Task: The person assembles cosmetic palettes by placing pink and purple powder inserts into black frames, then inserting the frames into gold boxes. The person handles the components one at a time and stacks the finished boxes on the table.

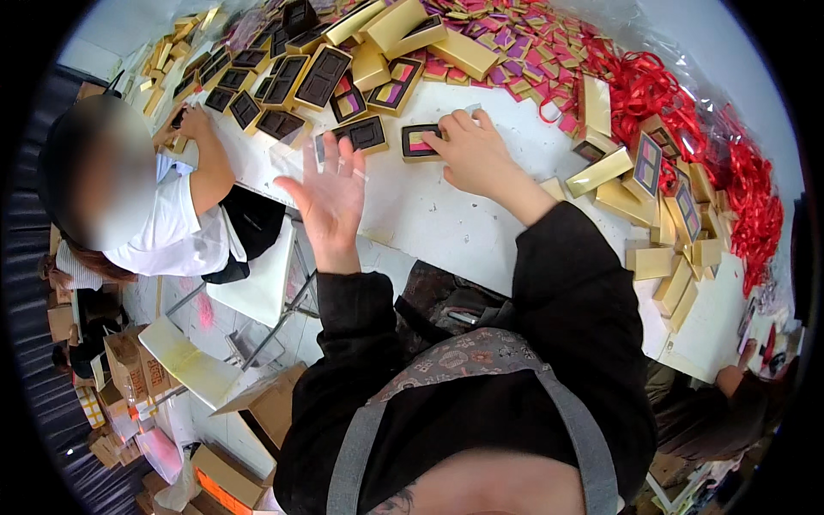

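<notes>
My right hand point(470, 153) rests on the white table point(429, 215), its fingers touching a small gold tray with a black insert and pink-and-purple cards point(417, 141). My left hand point(330, 196) is raised above the table edge with the fingers spread and nothing visible in it. Just beyond it lies another gold tray with an empty black insert point(365, 133). More such trays point(292, 81) are spread across the table's far left.
Gold box lids point(463, 51) and pink and purple cards point(506, 39) pile at the far side. Red ribbon point(738, 172) heaps at the right beside stacked gold boxes point(669, 223). A person in a white shirt point(184, 223) works at the left. Cardboard cartons point(129, 369) sit on the floor.
</notes>
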